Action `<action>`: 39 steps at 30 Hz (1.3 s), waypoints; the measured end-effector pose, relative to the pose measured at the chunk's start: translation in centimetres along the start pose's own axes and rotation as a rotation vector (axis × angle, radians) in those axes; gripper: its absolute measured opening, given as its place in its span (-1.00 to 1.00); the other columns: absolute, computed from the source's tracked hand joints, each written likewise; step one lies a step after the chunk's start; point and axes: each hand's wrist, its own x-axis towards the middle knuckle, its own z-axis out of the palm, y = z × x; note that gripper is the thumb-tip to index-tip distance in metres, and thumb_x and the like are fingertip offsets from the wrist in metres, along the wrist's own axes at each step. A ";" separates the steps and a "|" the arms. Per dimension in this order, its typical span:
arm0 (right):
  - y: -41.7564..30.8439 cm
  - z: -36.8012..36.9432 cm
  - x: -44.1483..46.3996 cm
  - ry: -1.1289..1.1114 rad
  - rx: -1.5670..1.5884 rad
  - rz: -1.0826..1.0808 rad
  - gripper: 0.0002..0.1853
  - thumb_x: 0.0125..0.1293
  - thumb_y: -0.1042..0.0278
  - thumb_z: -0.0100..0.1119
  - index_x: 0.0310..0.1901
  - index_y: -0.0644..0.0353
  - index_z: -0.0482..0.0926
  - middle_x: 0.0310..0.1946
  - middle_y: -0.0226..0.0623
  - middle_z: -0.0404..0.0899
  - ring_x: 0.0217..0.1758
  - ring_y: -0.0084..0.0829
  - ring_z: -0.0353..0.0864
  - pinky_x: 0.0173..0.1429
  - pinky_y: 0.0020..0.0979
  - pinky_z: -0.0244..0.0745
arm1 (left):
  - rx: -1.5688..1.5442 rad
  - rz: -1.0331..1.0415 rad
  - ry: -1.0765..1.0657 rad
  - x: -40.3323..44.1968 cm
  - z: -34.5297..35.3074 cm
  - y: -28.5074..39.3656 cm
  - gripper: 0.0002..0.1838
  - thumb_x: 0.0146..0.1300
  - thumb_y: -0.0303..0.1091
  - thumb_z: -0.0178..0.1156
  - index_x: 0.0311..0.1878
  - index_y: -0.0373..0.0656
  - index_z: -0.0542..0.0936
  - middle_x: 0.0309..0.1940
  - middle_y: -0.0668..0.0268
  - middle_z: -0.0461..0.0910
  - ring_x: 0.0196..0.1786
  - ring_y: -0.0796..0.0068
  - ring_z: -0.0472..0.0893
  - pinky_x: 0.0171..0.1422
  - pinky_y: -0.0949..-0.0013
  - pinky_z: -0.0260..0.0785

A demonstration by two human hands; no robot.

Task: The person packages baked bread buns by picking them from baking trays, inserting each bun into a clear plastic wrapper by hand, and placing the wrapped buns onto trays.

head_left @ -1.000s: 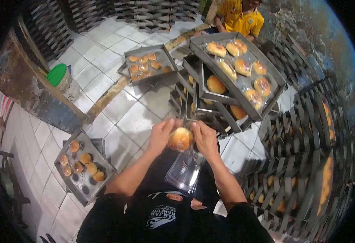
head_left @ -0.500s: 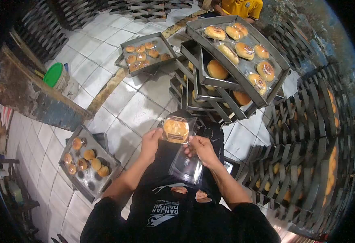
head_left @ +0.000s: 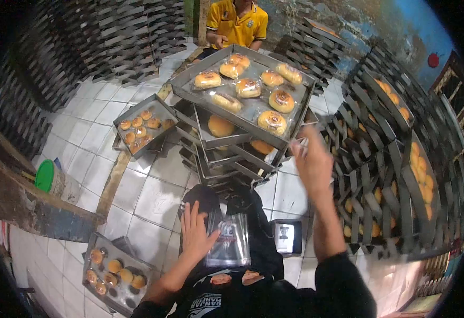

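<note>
My left hand (head_left: pixel 196 234) lies on my lap with its fingers outstretched, its thumb side against a stack of clear plastic bags (head_left: pixel 227 241). Out to the right, my right hand (head_left: pixel 315 161) is raised and blurred near the front right corner of the top metal tray (head_left: pixel 188 94). Something pale shows by its fingertips, too smeared to name. Several buns in clear wrappers lie on that tray, the closest to my right hand being a round wrapped bun (head_left: pixel 272 122). Below it, stacked trays hold unwrapped buns (head_left: pixel 221 126).
A small tray of buns (head_left: pixel 146 127) stands left of the stack, another tray (head_left: pixel 116 293) at lower left. Racked trays (head_left: pixel 375 196) line the right. A box (head_left: pixel 286 237) sits by my lap, a green-lidded bucket (head_left: pixel 45 175) far left. A person in yellow (head_left: pixel 237 24) sits behind.
The wrapped bun has left the space between my hands. My right hand has moved up and right to the tray; my left has opened onto my lap. The view has tilted up and right.
</note>
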 end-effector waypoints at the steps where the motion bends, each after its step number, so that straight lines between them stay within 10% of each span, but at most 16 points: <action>1: 1.1 1.7 -3.5 -0.178 0.136 -0.057 -0.34 0.34 0.14 0.40 0.40 0.19 0.43 0.13 0.04 0.65 0.02 0.00 0.74 -0.02 -0.17 0.67 | -0.012 -0.004 0.011 -0.4 -0.7 0.9 -0.51 0.11 -0.24 0.48 0.04 -0.20 0.51 0.57 -0.05 0.16 0.67 -0.17 0.00 0.65 -0.30 -0.17; 4: 2.3 6.7 -11.7 -0.537 0.211 -0.489 -0.26 0.31 0.19 0.44 0.44 0.30 0.38 0.38 0.09 0.48 0.45 0.01 0.48 0.34 -0.19 0.53 | -0.017 0.150 0.029 -1.3 -0.3 0.1 -0.69 0.18 -0.31 0.42 -0.09 -0.18 0.56 0.46 0.05 0.36 0.59 -0.15 0.17 0.61 -0.26 -0.06; 6: 3.0 8.5 -13.9 -0.637 0.520 -0.214 -0.34 0.33 0.22 0.44 0.38 0.31 0.46 0.38 0.08 0.47 0.54 -0.08 0.34 0.40 -0.20 0.46 | -0.412 0.119 0.025 -1.9 0.2 -0.6 -0.80 0.28 -0.39 0.33 -0.11 -0.22 0.55 0.14 0.14 0.60 0.25 -0.09 0.56 0.40 -0.01 0.32; 10: 1.1 7.9 -13.8 -1.113 1.028 0.504 -0.60 0.34 0.31 0.42 0.14 0.31 0.63 0.28 0.00 0.56 0.32 -0.31 0.55 0.27 -0.24 0.52 | -1.292 -0.530 0.025 -3.1 -3.3 3.9 -0.65 0.30 -0.46 0.30 0.14 -0.26 0.55 0.35 -0.01 0.49 0.33 -0.11 0.52 0.46 0.02 0.30; 14: -0.8 9.5 -17.1 -0.774 0.528 -0.159 -0.56 0.27 0.31 0.45 0.17 0.18 0.63 0.31 -0.02 0.51 0.35 -0.10 0.53 0.32 -0.14 0.48 | 0.126 0.134 0.170 -4.5 -2.8 1.3 -0.47 0.18 -0.46 0.30 0.28 -0.14 0.61 0.53 -0.02 0.31 0.61 -0.18 0.17 0.61 -0.09 0.12; 17: -2.4 6.9 -17.4 -0.587 0.243 -0.385 -0.28 0.14 0.19 0.52 0.36 0.08 0.50 0.52 -0.06 0.22 0.60 0.19 0.07 0.62 0.21 -0.05 | 0.120 0.259 0.144 -5.4 -1.9 -0.7 -0.62 0.17 -0.45 0.28 0.09 -0.06 0.73 0.54 0.12 0.34 0.60 -0.17 0.21 0.60 -0.22 0.08; 20: -5.3 2.6 -16.2 -0.667 0.059 -0.467 -0.29 0.13 0.17 0.52 0.34 0.06 0.51 0.42 -0.16 0.39 0.53 0.02 0.28 0.58 0.15 0.12 | 0.131 0.462 0.256 -5.9 -2.9 -1.3 -0.57 0.20 -0.43 0.33 0.17 -0.02 0.71 0.55 0.10 0.32 0.60 -0.11 0.25 0.61 -0.15 0.14; 24: -1.8 2.9 -14.2 -0.894 0.486 -0.376 -0.31 0.11 0.17 0.55 0.30 0.06 0.53 0.39 -0.14 0.45 0.31 -0.01 0.56 0.41 -0.07 0.45 | -0.995 -0.163 -0.155 -4.0 -4.7 1.6 -0.57 0.40 -0.39 0.32 0.30 -0.27 0.61 0.29 0.01 0.60 0.28 0.28 0.66 0.34 0.23 0.51; 26: -2.5 3.9 -11.2 -1.012 0.680 -0.050 -0.33 0.07 0.20 0.58 0.25 0.08 0.57 0.38 -0.10 0.47 0.23 -0.01 0.63 0.33 -0.14 0.55 | -0.801 -0.229 -0.678 -1.4 -5.8 -0.7 -0.60 0.46 -0.33 0.27 0.30 -0.24 0.61 -0.02 0.13 0.76 -0.06 0.40 0.77 0.05 0.31 0.61; 28: -2.8 4.9 -6.5 -0.490 -0.102 -0.673 -0.32 0.10 0.18 0.60 0.26 0.15 0.57 0.38 -0.07 0.51 0.36 0.00 0.56 0.43 -0.07 0.47 | -1.036 -0.340 -0.402 -0.6 -4.5 -1.6 -0.73 0.50 -0.28 0.22 0.05 -0.30 0.67 -0.31 0.22 0.77 -0.28 0.47 0.74 -0.16 0.36 0.58; 30: -3.1 6.0 0.9 -0.291 0.412 -0.539 -0.44 0.29 0.25 0.46 0.29 0.15 0.55 0.31 -0.20 0.59 0.27 -0.23 0.63 0.35 -0.27 0.50 | -1.288 -0.441 -0.152 0.8 -4.2 -3.2 -0.75 0.52 -0.25 0.21 -0.07 -0.29 0.66 -0.32 0.22 0.75 -0.30 0.47 0.72 -0.19 0.37 0.57; 31: -5.7 4.8 4.7 -0.568 0.556 -0.088 -0.55 0.47 0.22 0.27 0.30 0.19 0.54 0.24 -0.26 0.63 0.21 -0.39 0.63 0.31 -0.37 0.49 | -1.340 -0.557 -0.004 2.1 -4.7 -2.4 -0.74 0.55 -0.20 0.17 -0.14 -0.24 0.61 -0.35 0.23 0.72 -0.37 0.48 0.69 -0.22 0.38 0.56; 39: -11.2 15.9 15.2 -0.872 -0.186 -0.234 -0.15 0.33 -0.32 0.28 0.36 0.32 0.48 0.21 0.21 0.59 0.31 0.10 0.57 0.37 -0.01 0.45 | -1.512 -0.626 0.162 1.6 -1.2 -2.9 -0.80 0.53 -0.22 0.20 -0.11 -0.16 0.56 -0.49 0.33 0.62 -0.56 0.56 0.53 -0.47 0.46 0.40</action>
